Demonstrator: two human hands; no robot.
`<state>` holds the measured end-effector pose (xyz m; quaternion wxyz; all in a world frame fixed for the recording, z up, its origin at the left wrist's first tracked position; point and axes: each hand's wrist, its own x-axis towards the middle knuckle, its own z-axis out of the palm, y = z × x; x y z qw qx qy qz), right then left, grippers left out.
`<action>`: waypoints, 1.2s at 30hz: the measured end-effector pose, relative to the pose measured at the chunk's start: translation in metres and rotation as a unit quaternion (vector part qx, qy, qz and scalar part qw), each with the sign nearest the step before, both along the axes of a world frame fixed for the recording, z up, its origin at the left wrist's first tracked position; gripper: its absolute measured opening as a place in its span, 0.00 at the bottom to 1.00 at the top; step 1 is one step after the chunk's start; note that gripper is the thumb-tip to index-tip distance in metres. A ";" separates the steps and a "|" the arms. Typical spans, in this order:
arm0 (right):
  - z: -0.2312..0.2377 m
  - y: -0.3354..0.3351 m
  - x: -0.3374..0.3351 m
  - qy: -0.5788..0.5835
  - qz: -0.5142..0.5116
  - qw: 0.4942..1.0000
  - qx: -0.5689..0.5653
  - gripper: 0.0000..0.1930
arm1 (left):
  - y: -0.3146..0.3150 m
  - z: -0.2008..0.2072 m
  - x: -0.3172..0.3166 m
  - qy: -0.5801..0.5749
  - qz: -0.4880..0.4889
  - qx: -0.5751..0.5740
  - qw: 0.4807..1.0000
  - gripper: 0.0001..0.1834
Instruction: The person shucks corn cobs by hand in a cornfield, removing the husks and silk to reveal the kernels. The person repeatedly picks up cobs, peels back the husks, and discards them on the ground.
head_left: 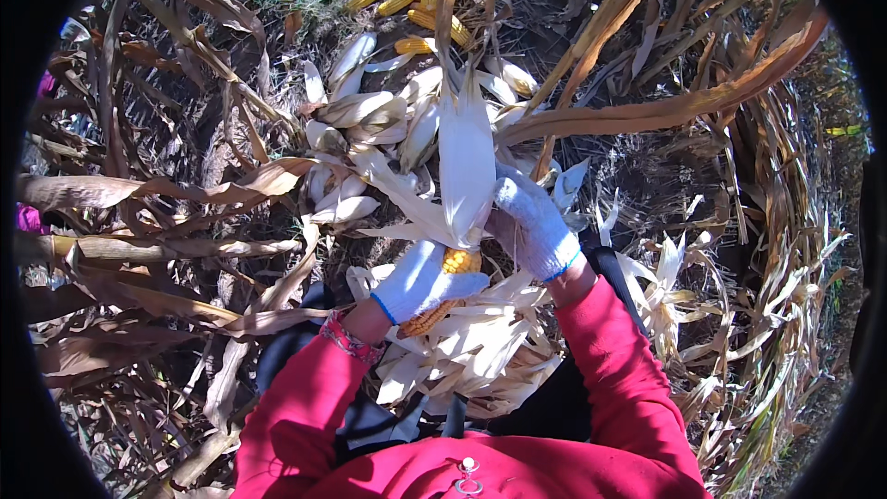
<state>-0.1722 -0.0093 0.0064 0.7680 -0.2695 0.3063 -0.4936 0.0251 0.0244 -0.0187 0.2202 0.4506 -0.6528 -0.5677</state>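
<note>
My left hand (418,285), in a white knitted glove with a blue cuff edge, is wrapped round a yellow ear of corn (460,261). The ear slants from beneath my palm up toward the middle. Pale husk leaves (467,152) are peeled back from its far end and spread away from me. My right hand (534,222), gloved the same way, is closed at the base of these leaves, on their right side. Its fingertips are partly hidden behind the husk.
Beyond my hands lies a heap of ears still in husk (370,115), with several bare yellow ears (430,14) farther off. Loose husks (490,342) are piled between my legs. Dry stalks (176,248) lie at left, and a long brown leaf (665,114) crosses at right.
</note>
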 end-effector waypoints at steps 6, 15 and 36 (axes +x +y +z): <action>-0.026 0.009 0.024 0.161 -0.126 0.978 -0.034 0.14 | 0.003 -0.014 -0.011 0.014 0.025 0.093 0.995 0.32; -0.029 -0.018 0.019 0.001 -0.223 0.949 0.224 0.11 | 0.004 -0.002 -0.021 0.121 -0.032 0.186 0.975 0.29; 0.017 -0.047 0.023 -0.199 -0.305 0.930 0.045 0.11 | 0.011 0.018 -0.058 0.371 0.219 0.341 0.836 0.23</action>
